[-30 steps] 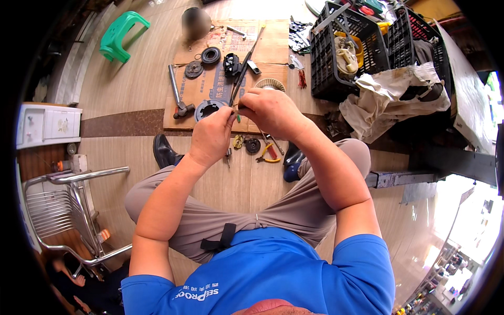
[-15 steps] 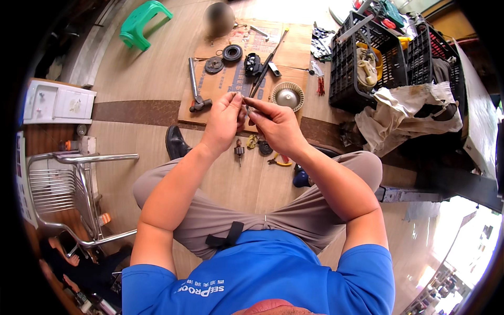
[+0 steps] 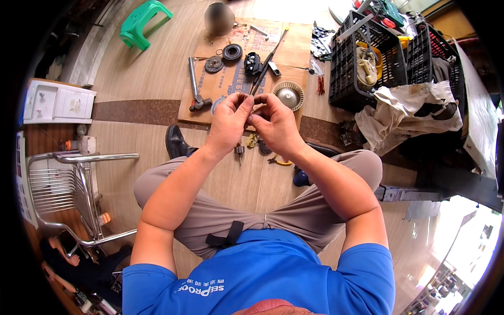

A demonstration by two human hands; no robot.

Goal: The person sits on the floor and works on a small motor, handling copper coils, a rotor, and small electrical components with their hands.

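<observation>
My left hand and my right hand meet in front of me, above the near edge of a cardboard sheet. Both are closed, thumbs and fingertips pinched together. What they pinch is too small and covered to name. A greyish curved edge shows beside my left fingers. On the cardboard close by lie a hammer and a round blower wheel. Below my hands on the floor are a motor armature, a yellowish coil-like part, a dark disc and yellow-handled pliers.
Farther along the cardboard lie a black ring, a dark round plate, a black housing and a long thin rod. Black crates with a cloth stand right. A green stool and a metal chair are left.
Both hands have rolled at the fingertips; my left fingers now curl farther over and the right ones bend more. The greyish curved edge has come into sight beside my left hand.
</observation>
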